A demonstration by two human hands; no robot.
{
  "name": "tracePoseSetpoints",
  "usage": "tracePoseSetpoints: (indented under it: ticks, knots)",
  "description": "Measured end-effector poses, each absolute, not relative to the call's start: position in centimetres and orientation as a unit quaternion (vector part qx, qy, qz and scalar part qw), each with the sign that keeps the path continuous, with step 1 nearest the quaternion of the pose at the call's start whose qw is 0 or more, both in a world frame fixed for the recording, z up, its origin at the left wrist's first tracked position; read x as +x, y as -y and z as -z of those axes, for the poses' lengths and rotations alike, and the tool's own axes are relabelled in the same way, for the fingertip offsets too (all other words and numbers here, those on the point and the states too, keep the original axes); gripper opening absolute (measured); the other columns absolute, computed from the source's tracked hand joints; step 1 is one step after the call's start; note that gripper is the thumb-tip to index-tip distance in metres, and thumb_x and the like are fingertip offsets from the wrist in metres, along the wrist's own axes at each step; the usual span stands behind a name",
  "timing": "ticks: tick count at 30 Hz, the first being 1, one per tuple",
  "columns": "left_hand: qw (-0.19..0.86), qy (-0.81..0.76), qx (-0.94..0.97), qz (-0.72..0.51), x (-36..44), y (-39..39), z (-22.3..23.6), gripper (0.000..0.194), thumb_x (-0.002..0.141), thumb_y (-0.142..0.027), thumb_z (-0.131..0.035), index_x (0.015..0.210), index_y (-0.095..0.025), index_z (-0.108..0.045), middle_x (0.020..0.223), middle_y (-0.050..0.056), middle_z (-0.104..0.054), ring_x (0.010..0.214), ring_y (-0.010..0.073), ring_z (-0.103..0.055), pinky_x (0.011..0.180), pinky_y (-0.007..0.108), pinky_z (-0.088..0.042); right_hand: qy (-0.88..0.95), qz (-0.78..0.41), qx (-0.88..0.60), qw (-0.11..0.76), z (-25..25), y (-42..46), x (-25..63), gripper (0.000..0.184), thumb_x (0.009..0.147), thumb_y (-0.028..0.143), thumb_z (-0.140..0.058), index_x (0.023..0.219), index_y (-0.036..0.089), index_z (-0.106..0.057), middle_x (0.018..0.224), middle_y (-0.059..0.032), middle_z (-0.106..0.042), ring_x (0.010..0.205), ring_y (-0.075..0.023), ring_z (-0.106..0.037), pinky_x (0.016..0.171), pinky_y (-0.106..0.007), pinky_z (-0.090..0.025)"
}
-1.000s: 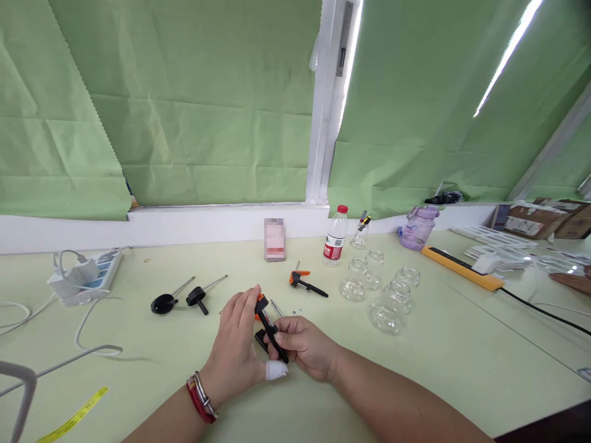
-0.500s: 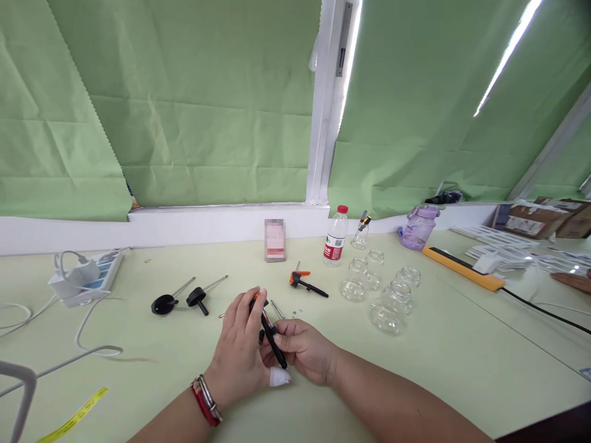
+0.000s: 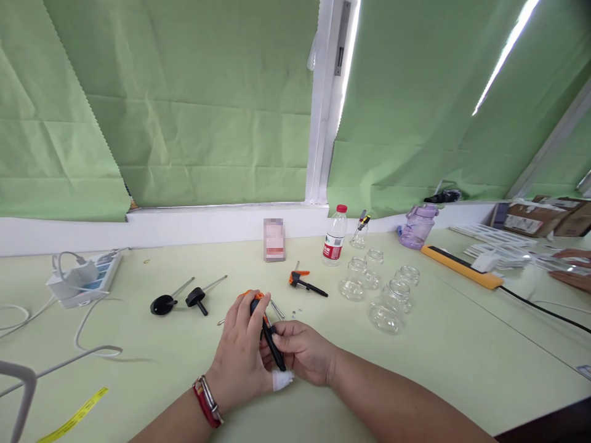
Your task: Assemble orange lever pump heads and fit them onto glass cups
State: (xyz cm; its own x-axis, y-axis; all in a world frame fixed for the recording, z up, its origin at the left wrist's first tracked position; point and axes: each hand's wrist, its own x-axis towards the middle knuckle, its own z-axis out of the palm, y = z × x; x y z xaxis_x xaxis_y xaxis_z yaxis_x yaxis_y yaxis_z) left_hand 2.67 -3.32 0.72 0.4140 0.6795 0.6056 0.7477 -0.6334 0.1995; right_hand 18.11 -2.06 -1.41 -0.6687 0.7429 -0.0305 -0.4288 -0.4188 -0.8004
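Observation:
Both my hands are together over the near middle of the table, on one black-and-orange part with a long black handle (image 3: pixel 276 349). My left hand (image 3: pixel 241 351) wraps its fingers over the orange upper end, and its thumb, in a white wrap (image 3: pixel 282 379), reaches below the handle. My right hand (image 3: pixel 302 351) pinches the lower handle between thumb and fingers. The far side of the held part is hidden by my left fingers. Just beyond lie a thin metal rod (image 3: pixel 277 309) and tiny clear pieces (image 3: pixel 293 314). A similar black-and-orange part (image 3: pixel 308 285) rests farther back.
To the left lie two black round caps (image 3: pixel 162 304) with metal rods, and a white power strip (image 3: pixel 108 271). Several glass jars (image 3: pixel 385 315) stand right of my hands, behind them a water bottle (image 3: pixel 334 237). Another person's hand (image 3: pixel 570 280) shows at the far right.
My left fingers have shifted slightly on the held part, and more of its orange end shows above them. At the far right, more of the other person's hands shows.

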Motion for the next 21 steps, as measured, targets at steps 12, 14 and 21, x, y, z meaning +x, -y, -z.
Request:
tracePoseSetpoints:
  ticks: [12,14,21]
  knots:
    - [-0.026,0.429,-0.831,0.355,2.0,3.1,-1.2,0.094,0.056,-0.043,-0.07,0.134,-0.016,-0.024,0.128,0.018,-0.04,0.12,0.0369,-0.04,0.095,0.053,-0.041,0.492,-0.789,-0.211,0.3,0.9,2.5,18.7,0.037,0.078,0.043,-0.065,0.095,0.011,-0.069,0.081,-0.0078,-0.066,0.074,-0.016,-0.059,0.075,-0.034,-0.041]
    - [-0.038,0.428,-0.832,0.349,1.8,3.1,-1.2,0.094,0.056,-0.043,-0.07,0.133,-0.016,-0.024,0.127,0.018,-0.04,0.119,0.0361,-0.041,0.093,0.052,-0.043,0.499,-0.787,-0.216,0.293,0.8,2.5,18.7,0.039,0.077,0.045,-0.065,0.095,0.012,-0.069,0.079,-0.0069,-0.066,0.071,-0.0153,-0.058,0.073,-0.033,-0.041]
    - [-0.069,0.437,-0.835,0.326,1.3,3.0,-1.3,0.093,0.054,-0.045,-0.073,0.13,-0.018,-0.027,0.122,0.017,-0.045,0.11,0.0352,-0.049,0.088,0.053,-0.046,0.516,-0.781,-0.212,0.282,0.6,2.6,18.5,0.042,0.077,0.049,-0.064,0.094,0.012,-0.069,0.077,-0.0053,-0.065,0.066,-0.0133,-0.058,0.069,-0.031,-0.044]
